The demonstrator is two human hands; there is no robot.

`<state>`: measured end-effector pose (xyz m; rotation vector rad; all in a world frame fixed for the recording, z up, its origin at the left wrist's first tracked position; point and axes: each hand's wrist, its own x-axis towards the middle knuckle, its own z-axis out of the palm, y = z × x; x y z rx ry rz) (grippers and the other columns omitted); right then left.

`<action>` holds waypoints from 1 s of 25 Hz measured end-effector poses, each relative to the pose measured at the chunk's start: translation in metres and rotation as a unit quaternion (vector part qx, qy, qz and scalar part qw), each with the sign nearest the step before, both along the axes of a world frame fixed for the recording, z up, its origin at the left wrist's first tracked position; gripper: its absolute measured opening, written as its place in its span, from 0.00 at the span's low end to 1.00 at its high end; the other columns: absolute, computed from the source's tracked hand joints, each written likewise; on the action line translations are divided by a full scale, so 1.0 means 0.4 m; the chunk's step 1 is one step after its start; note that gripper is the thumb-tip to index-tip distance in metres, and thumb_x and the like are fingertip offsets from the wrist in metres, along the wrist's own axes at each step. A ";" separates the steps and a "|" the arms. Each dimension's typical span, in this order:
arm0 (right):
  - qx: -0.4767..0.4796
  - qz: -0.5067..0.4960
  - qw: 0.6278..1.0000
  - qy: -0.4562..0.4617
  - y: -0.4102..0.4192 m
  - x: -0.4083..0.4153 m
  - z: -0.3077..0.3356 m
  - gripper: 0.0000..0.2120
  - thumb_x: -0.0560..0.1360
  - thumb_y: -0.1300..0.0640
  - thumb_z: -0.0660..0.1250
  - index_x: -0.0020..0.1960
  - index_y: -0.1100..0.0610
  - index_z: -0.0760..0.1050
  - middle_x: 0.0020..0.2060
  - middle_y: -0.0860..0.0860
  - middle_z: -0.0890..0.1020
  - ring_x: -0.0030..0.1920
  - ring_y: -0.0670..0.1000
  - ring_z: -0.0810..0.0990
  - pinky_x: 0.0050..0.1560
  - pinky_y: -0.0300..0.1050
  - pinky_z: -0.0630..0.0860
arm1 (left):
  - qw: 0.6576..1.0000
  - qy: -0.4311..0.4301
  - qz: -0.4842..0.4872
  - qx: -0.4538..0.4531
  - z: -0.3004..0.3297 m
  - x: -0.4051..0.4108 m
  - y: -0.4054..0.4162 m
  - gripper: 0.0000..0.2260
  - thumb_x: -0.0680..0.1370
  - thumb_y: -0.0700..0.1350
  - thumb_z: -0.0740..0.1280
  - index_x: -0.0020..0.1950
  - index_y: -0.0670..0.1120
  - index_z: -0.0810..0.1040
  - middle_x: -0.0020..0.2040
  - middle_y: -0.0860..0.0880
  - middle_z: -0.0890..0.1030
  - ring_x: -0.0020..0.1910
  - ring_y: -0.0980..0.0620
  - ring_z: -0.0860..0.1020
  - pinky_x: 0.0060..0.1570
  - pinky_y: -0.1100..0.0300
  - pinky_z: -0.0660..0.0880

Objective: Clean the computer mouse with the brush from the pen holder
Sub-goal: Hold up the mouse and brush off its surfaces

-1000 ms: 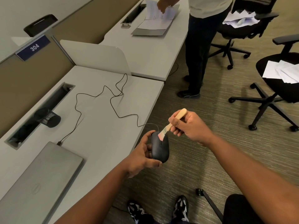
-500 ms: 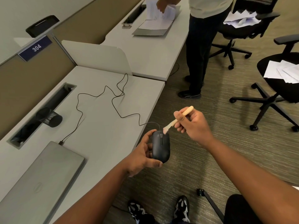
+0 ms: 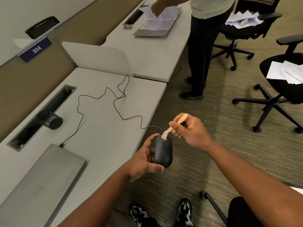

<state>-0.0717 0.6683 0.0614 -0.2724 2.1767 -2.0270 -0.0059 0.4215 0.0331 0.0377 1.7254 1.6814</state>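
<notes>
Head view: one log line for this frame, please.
phase: brushing | left hand: holds black wired computer mouse off desk edge | right hand: holds wooden-handled brush, bristles on mouse front | black mesh pen holder: on its side

Both arms are bare from the hands up to where they leave the picture, with no sleeves, watch or rings to see on the left hand (image 3: 144, 158) or the right hand (image 3: 191, 131). At the bottom are two shoes (image 3: 184, 212) with a black and white pattern. Dark trousers (image 3: 241, 213) show at the bottom right.
</notes>
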 end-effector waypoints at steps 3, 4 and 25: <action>0.063 -0.004 0.997 0.053 0.000 0.007 -0.011 0.10 0.77 0.41 0.72 0.50 0.47 0.81 0.38 0.55 0.86 0.38 0.58 0.85 0.40 0.59 0.83 | 1.000 0.001 0.004 0.002 -0.002 0.002 0.001 0.51 0.72 0.30 0.80 0.81 0.67 0.60 0.73 0.48 0.76 0.68 0.45 0.81 0.58 0.49 0.83; 0.084 -0.015 0.993 0.076 -0.001 0.009 -0.013 0.09 0.78 0.42 0.71 0.51 0.47 0.82 0.37 0.56 0.85 0.38 0.61 0.84 0.40 0.64 0.81 | 1.000 -0.001 0.005 0.004 -0.002 0.001 0.003 0.51 0.72 0.30 0.80 0.81 0.67 0.60 0.73 0.47 0.77 0.68 0.44 0.82 0.58 0.48 0.83; 0.208 0.074 0.958 0.183 -0.011 0.014 0.002 0.10 0.81 0.45 0.70 0.50 0.52 0.80 0.33 0.46 0.80 0.32 0.47 0.77 0.32 0.44 0.74 | 0.999 0.002 -0.020 -0.026 -0.011 -0.003 0.013 0.52 0.71 0.33 0.81 0.80 0.71 0.59 0.73 0.45 0.76 0.69 0.43 0.82 0.61 0.43 0.83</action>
